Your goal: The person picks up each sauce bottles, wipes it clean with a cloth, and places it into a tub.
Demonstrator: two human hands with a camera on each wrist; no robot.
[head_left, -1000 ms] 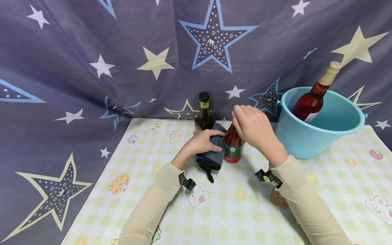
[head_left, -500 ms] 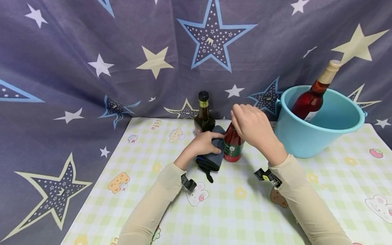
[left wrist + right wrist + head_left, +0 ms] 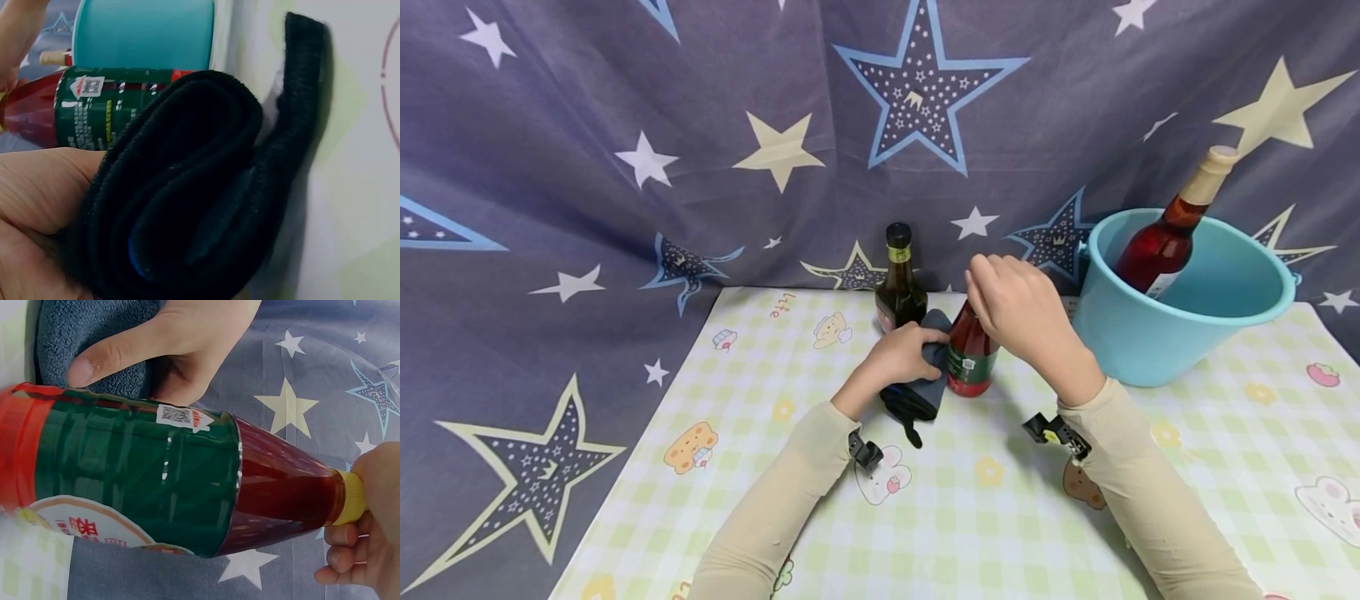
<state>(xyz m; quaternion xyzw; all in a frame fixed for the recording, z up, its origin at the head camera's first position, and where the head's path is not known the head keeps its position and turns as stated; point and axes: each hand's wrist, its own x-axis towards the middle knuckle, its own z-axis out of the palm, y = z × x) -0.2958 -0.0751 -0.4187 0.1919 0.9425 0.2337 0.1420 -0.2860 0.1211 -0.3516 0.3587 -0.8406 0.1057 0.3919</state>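
In the head view my left hand (image 3: pixel 898 358) grips a rolled dark grey-blue towel (image 3: pixel 929 395), which lies beside a red bottle with a green label (image 3: pixel 972 364). My right hand (image 3: pixel 1021 310) holds that bottle at its top. The right wrist view shows the fingers around the yellow cap (image 3: pixel 352 497), and my left thumb (image 3: pixel 115 355) lying along the fluffy towel close to the label. Seen end-on in the left wrist view, the towel's coil (image 3: pixel 181 187) has one loose strip sticking out. The bottle stands upright on the table.
A dark bottle with a black cap (image 3: pixel 901 287) stands behind the towel. At the right is a light blue bucket (image 3: pixel 1138 354) with a tall red bottle (image 3: pixel 1156 250) leaning inside. A checked tablecloth (image 3: pixel 970 533) covers the table, and a starry curtain (image 3: pixel 700 100) hangs behind.
My left hand has shifted slightly to the right and down on the towel. The right hand and the red bottle look nearly still.
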